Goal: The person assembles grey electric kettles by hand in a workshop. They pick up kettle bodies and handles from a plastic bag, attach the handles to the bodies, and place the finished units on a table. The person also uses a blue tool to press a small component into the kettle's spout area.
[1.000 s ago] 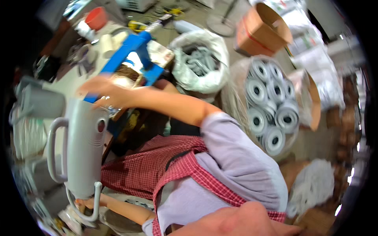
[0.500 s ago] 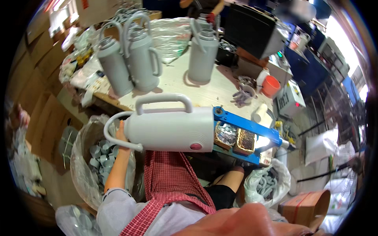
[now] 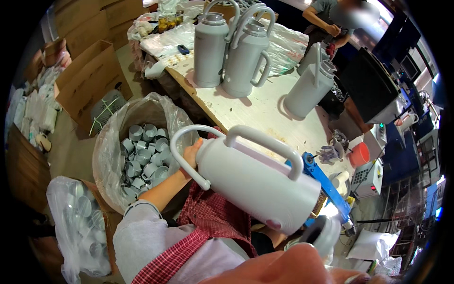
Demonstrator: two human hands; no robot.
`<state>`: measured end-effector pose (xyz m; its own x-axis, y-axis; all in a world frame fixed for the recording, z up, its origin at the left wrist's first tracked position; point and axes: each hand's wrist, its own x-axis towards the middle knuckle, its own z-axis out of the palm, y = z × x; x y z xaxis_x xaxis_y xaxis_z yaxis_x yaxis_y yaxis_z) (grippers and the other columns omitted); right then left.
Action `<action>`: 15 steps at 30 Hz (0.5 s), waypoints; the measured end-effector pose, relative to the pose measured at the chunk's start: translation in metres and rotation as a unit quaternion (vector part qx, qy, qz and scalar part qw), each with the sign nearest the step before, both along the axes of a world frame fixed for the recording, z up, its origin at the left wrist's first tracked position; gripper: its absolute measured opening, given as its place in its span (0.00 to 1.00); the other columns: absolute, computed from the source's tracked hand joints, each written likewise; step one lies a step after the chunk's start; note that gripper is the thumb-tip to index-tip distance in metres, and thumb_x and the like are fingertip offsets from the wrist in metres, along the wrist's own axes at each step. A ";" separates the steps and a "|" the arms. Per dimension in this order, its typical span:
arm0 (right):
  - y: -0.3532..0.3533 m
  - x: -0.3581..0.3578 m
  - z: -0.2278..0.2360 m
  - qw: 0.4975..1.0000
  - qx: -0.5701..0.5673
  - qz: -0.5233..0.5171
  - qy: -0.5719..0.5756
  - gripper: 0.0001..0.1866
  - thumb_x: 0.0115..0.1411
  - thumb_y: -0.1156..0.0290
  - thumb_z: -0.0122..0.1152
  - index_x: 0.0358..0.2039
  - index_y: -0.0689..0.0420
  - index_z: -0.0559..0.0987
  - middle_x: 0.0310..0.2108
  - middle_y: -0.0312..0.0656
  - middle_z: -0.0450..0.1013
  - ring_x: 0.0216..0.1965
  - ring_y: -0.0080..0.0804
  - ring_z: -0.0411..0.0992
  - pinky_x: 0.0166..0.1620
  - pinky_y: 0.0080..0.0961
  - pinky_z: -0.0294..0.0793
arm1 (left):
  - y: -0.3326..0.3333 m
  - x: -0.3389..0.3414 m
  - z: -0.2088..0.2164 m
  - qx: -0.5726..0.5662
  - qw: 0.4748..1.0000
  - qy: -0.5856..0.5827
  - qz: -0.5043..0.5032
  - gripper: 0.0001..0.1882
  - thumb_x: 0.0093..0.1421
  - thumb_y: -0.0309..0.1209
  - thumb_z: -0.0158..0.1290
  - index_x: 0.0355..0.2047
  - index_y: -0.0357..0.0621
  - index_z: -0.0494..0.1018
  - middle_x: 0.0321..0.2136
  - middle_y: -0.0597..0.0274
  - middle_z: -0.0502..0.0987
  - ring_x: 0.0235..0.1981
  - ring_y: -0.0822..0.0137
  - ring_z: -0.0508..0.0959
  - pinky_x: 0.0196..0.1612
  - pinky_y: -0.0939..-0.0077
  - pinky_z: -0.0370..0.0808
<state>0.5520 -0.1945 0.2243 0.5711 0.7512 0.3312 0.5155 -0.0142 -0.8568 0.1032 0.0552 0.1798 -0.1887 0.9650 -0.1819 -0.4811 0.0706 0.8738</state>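
Note:
A light grey vacuum flask point(image 3: 257, 182) lies tilted across the front of my body, with its base to the lower right. My left hand point(image 3: 191, 154) is closed round its neck end, inside the loop of the carrying handle point(image 3: 176, 150). A fixed side handle point(image 3: 267, 142) faces up, and a small dark red spot point(image 3: 274, 224) shows near the base. Beside the base is a blurred, curved grey piece point(image 3: 326, 235) with a dark opening; what supports it is hidden. My right hand does not show.
Several grey flasks point(image 3: 210, 52) stand on the white worktable point(image 3: 227, 106). A plastic-lined bin point(image 3: 106, 156) of grey cups is at left, beside a bag of clear cups point(image 3: 78, 227). A blue metal fixture point(image 3: 326, 182) is at the table edge. Another person point(image 3: 326, 23) stands beyond.
My view has swung left. The flask has gone from level to tilted, its base now lower, still in my left hand. The curved grey piece has appeared near the base.

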 end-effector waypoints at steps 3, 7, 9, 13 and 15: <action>0.044 -0.035 -0.004 0.970 0.038 -0.006 -0.240 0.48 0.50 0.45 0.65 0.58 0.72 0.62 0.58 0.63 0.61 0.63 0.58 0.55 0.63 0.47 0.51 | -0.015 0.004 -0.004 -0.037 0.997 0.045 -0.042 0.28 0.65 0.50 0.47 0.41 0.33 0.76 0.32 0.59 0.79 0.32 0.71 0.77 0.38 0.79 0.73; 0.062 -0.062 0.018 0.963 0.106 0.037 -0.245 0.48 0.44 0.45 0.65 0.56 0.71 0.66 0.56 0.62 0.64 0.59 0.60 0.62 0.61 0.48 0.57 | -0.024 0.008 0.003 -0.032 0.997 0.043 -0.060 0.26 0.67 0.48 0.44 0.43 0.33 0.76 0.34 0.58 0.79 0.32 0.71 0.77 0.39 0.78 0.74; 0.067 -0.059 0.014 0.962 0.161 0.102 -0.195 0.46 0.43 0.45 0.66 0.52 0.71 0.69 0.52 0.61 0.67 0.54 0.60 0.66 0.57 0.47 0.62 | -0.021 0.008 0.005 -0.047 0.998 0.015 -0.050 0.26 0.67 0.48 0.44 0.44 0.34 0.75 0.35 0.58 0.79 0.33 0.71 0.77 0.39 0.77 0.74; 0.089 -0.072 0.051 0.936 0.188 0.181 -0.237 0.40 0.36 0.46 0.70 0.40 0.69 0.75 0.37 0.56 0.71 0.35 0.49 0.68 0.38 0.41 0.69 | -0.008 0.008 -0.004 -0.028 1.000 -0.006 -0.014 0.24 0.68 0.45 0.41 0.45 0.35 0.74 0.38 0.55 0.79 0.36 0.66 0.80 0.39 0.71 0.78; 0.097 -0.076 0.066 0.926 0.202 0.194 -0.252 0.38 0.36 0.48 0.70 0.38 0.70 0.76 0.33 0.53 0.71 0.30 0.45 0.66 0.33 0.37 0.66 | -0.009 0.020 0.025 0.017 1.000 -0.012 -0.012 0.24 0.69 0.44 0.38 0.47 0.34 0.73 0.39 0.53 0.79 0.37 0.63 0.80 0.41 0.69 0.78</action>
<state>0.4760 -0.0975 0.2901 -0.0205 0.6245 0.7808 0.7507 0.5254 -0.4005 0.1230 0.0462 0.2051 -0.1605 0.9752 -0.1526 -0.5009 0.0527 0.8639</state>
